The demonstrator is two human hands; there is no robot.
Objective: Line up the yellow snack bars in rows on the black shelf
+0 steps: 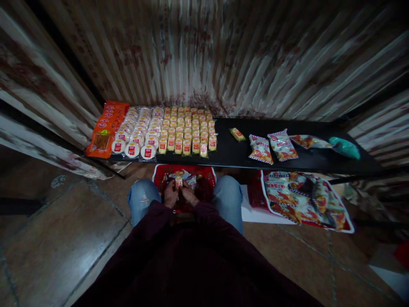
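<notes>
Both my left hand [171,195] and my right hand [189,194] are closed on one small yellow wrapped snack [179,182], held upright between the fingertips. They are over a red basket [209,173] between my knees, which holds some colourful packets. Beyond it, on a black shelf [223,151], stand rows of similar yellow snacks [187,146]. To their left lie rows of round white wrapped cakes [132,149] and a flat orange packet [101,130]. A single yellow snack [237,134] lies apart, right of the rows.
Two striped chip bags [283,146], another bag [309,141] and a green packet [344,147] lie on the shelf's right part. Below, a red basket with a white rim [350,226] is full of bags. A pleated curtain [198,55] hangs behind.
</notes>
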